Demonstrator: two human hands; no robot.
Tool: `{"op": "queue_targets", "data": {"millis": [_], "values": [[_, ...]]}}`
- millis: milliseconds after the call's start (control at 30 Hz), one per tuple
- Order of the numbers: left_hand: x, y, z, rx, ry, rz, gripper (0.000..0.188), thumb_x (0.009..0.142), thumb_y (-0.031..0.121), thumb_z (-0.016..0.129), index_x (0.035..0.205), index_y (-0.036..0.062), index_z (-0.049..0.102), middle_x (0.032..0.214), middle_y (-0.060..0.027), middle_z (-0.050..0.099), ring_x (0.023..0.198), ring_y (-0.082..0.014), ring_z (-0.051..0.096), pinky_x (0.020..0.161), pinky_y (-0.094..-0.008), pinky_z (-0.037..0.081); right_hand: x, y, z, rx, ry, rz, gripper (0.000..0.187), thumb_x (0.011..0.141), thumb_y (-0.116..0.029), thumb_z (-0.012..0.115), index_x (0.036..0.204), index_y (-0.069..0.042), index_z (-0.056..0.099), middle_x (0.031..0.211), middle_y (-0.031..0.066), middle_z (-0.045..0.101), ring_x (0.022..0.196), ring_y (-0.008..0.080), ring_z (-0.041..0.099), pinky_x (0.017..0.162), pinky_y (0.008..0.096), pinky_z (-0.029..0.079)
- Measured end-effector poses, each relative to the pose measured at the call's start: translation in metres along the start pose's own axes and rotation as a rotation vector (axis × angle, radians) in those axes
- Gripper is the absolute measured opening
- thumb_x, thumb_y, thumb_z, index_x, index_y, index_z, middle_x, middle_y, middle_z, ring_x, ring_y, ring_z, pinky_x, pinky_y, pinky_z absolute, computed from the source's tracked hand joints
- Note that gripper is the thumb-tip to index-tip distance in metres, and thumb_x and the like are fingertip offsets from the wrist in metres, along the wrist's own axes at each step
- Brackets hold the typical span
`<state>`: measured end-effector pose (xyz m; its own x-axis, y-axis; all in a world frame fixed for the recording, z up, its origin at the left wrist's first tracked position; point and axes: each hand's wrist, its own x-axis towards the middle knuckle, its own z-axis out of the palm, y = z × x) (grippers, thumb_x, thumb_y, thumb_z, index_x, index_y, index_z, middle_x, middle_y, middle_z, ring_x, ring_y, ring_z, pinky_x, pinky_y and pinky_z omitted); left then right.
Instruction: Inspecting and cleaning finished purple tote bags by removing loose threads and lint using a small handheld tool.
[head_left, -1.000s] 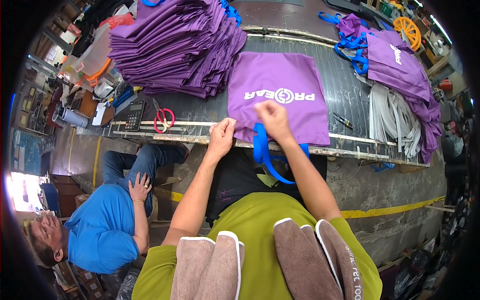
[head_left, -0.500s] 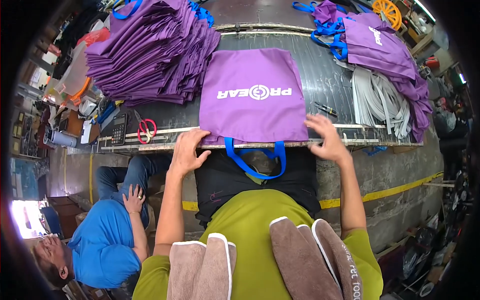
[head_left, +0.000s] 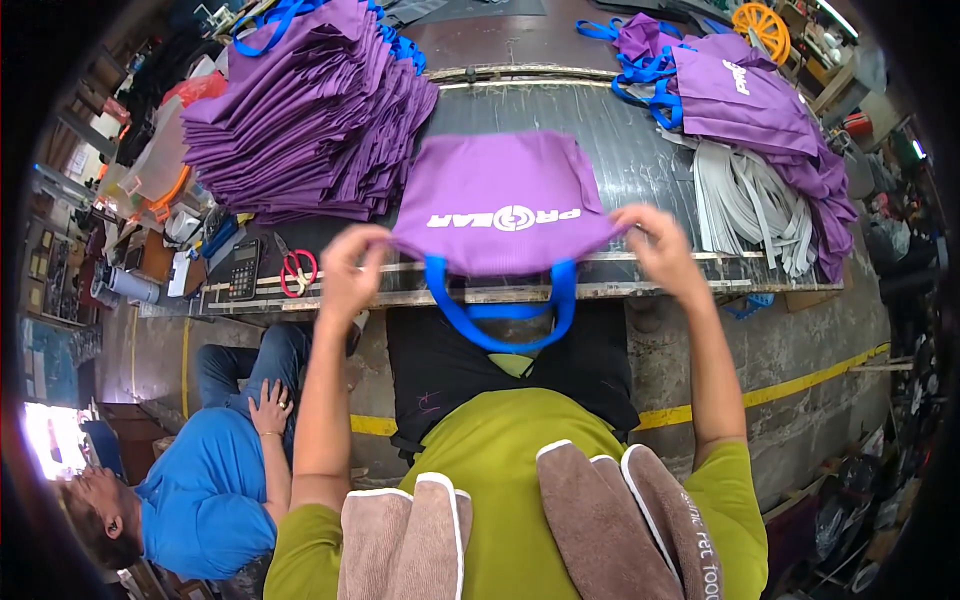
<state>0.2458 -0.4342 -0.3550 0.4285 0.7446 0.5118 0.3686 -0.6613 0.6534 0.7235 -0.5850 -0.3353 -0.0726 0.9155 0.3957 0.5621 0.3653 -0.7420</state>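
Note:
A purple fabric tote bag (head_left: 505, 175) with a white print upside down to me lies at the table's near edge, its near side lifted and slightly blurred. Its blue strap handles (head_left: 566, 300) hang toward me over the edge, above my lap. My left hand (head_left: 352, 265) pinches the bag's near left corner between thumb and fingers. At the near right corner my right hand (head_left: 660, 250) grips the cloth the same way. The bag's far part rests on the dark tabletop (head_left: 520, 100).
A tall stack of purple bags (head_left: 300, 130) stands at left, with red-handled scissors (head_left: 297, 270) and a calculator (head_left: 244, 268) nearer me. At right lie more purple bags (head_left: 745, 100) and grey strips (head_left: 750, 205). A person in a blue shirt (head_left: 205, 490) sits at lower left.
Both hands have taken hold of the bag's near corners and raised that edge. The bag now looks shorter front to back, and its handles spread wider.

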Motion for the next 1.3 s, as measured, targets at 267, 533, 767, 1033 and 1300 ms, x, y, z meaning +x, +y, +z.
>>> {"op": "queue_targets", "data": {"millis": [267,533,767,1033,1300], "values": [[0.167,0.117,-0.087,-0.306,0.5,0.352,0.017,0.106,0.006,0.077,0.122,0.0019,0.072,0.104,-0.0008,0.075,0.092,-0.0057,0.068,0.082,-0.0209,0.054,0.107,-0.093,-0.092,0.089,0.735,-0.278,0.021,0.116,-0.016,0.064,0.129,-0.001,0.07,0.114,0.0002,0.074,0.099,0.0036,0.063,0.085,0.0206,0.049],[0.245,-0.014,-0.019,0.241,0.174,-0.073,0.035,0.103,0.016,0.075,0.135,0.0029,0.071,0.112,-0.0093,0.082,0.1,-0.0174,0.077,0.092,-0.0322,0.06,0.189,0.065,-0.06,-0.034,0.589,0.119,0.039,0.108,-0.029,0.076,0.135,-0.001,0.072,0.099,-0.0007,0.074,0.08,0.0061,0.061,0.074,0.026,0.052],[0.126,-0.034,0.011,0.067,0.307,-0.153,0.03,0.106,0.004,0.063,0.134,0.0002,0.072,0.112,-0.0122,0.081,0.103,-0.0179,0.076,0.096,-0.0329,0.059,0.041,0.144,-0.037,-0.449,0.199,0.294,0.042,0.105,-0.021,0.062,0.143,-0.002,0.064,0.133,0.0237,0.074,0.127,0.0452,0.069,0.109,0.0496,0.054],[-0.033,-0.052,0.062,-0.044,-0.125,-0.309,0.049,0.092,-0.002,0.067,0.141,0.002,0.069,0.136,-0.0098,0.069,0.13,-0.0219,0.063,0.108,-0.0353,0.054,-0.064,0.111,-0.009,-0.674,0.236,0.272,0.023,0.094,-0.013,0.077,0.117,-0.011,0.079,0.13,0.0076,0.074,0.123,0.0318,0.066,0.1,0.0454,0.051],[-0.025,-0.025,0.098,0.128,0.025,-0.205,0.025,0.096,0.012,0.078,0.118,0.0013,0.076,0.108,-0.014,0.075,0.104,-0.0312,0.07,0.093,-0.0413,0.057,-0.043,0.077,0.003,-0.613,0.382,0.181,0.012,0.093,-0.009,0.076,0.105,-0.005,0.08,0.114,0.0106,0.079,0.11,0.0323,0.071,0.098,0.0446,0.054]]}}
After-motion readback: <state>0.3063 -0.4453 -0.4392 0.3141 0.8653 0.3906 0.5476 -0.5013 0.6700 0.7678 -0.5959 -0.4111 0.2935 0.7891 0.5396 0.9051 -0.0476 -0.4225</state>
